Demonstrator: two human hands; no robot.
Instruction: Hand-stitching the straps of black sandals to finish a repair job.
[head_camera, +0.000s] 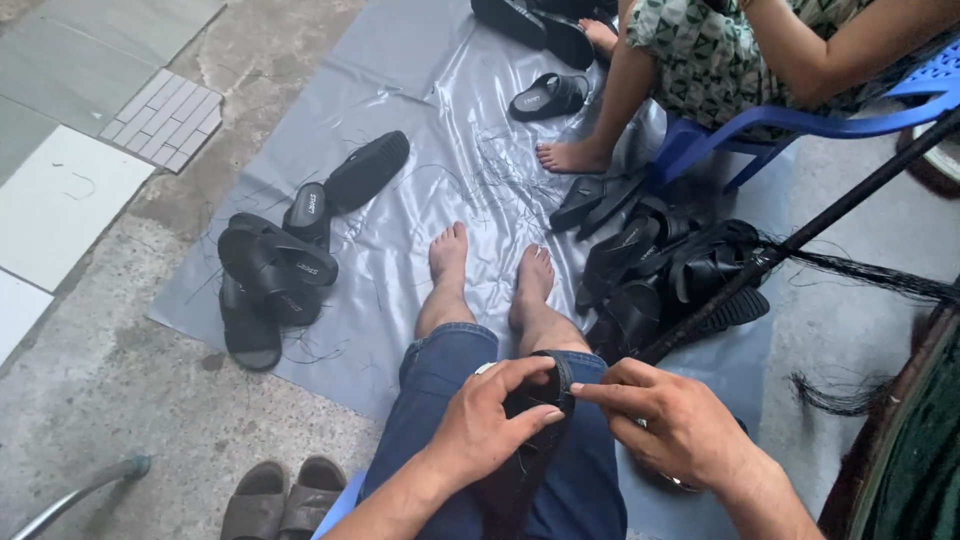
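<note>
- Small pale label marks on the straps of the loose black sandals (272, 268) at left, on the grey plastic sheet (420, 190); too small to read.
- Same pale mark on a single black sandal (548, 97) higher up the sheet, near another person's bare foot (572, 156).
- Black sandal (535, 420) lying on the lap, over blue jeans (440, 380), lengthwise between both hands; dark, matte, strap arched at its upper end, lower end hidden between the wrists.
- Left hand (480, 425) closed around the sandal's left edge, thumb and forefinger pressed on the strap, a ring on one finger.
- Right hand (670, 420) beside the sandal's right edge, forefinger and thumb pinched together at the strap; whether something thin sits in that grip, cannot tell.
- Heap of black sandals (660, 270) right of the bare feet, touching one another, near a blue plastic chair (800, 120).
- Thin dark threads scattered over the sheet.
- Long black rod (800, 240) slanting across the heap.
- Pair of brown slippers (285, 495) on the concrete floor at bottom left.
- Pale tiles (60, 190) at the left edge.
</note>
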